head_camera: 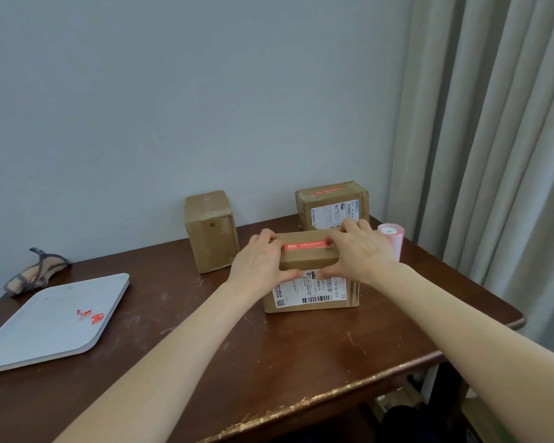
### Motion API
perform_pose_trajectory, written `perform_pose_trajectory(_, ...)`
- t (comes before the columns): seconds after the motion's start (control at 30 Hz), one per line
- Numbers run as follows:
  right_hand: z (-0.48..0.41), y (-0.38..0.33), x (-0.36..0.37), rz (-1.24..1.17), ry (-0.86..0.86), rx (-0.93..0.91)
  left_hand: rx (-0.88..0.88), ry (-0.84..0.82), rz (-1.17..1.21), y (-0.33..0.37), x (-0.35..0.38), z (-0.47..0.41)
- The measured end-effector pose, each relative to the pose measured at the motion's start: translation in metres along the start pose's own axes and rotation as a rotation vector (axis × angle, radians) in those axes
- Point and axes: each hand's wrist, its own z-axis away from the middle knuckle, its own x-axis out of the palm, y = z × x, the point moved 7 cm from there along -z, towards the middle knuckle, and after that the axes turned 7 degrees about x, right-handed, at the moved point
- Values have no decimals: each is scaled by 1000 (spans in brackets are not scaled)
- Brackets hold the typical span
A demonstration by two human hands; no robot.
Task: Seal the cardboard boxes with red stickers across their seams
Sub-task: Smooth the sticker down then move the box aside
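A cardboard box [311,290] with a white shipping label stands on the dark wooden table [224,346] in front of me. A red sticker [306,245] lies along its top. My left hand [259,262] grips the box's left end, fingers on the sticker's left tip, thumb on the front face. My right hand [360,251] grips the right end the same way. Behind it stands a second box [333,204] with a red sticker on top. A plain third box [210,230] stands upright to the left.
A roll of pink-red stickers [392,241] stands right of the boxes near the table's far corner. A white tray [50,321] with red sticker scraps lies at the left. A crumpled mesh bag [34,273] lies behind it. A curtain [493,155] hangs at the right.
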Motion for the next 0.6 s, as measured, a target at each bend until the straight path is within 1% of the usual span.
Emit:
perform_pose_trajectory(0.1, -1, -3, -2, 25, -25, -26, 16, -2, -14, 1, 1, 0)
perform_pose_trajectory(0.17, 0, -2, 0, 3, -32, -14, -4, -12, 0, -1, 1, 1)
perform_pose_trajectory(0.27, 1, 0, 0, -16, -10, 2, -22, 3, 11, -2, 0, 1)
perform_pose_trajectory(0.43, 6, -14, 2, 32, -14, -112, 49, -7, -12, 9, 3, 4)
perform_pose_trajectory(0.5, 6, -12, 1, 1, -15, -102, 36, -16, 10, 6, 3, 4)
perform_pose_trajectory(0.6, 4, 1, -1, -110, -46, -37, 3, -17, 60, -3, -1, 4)
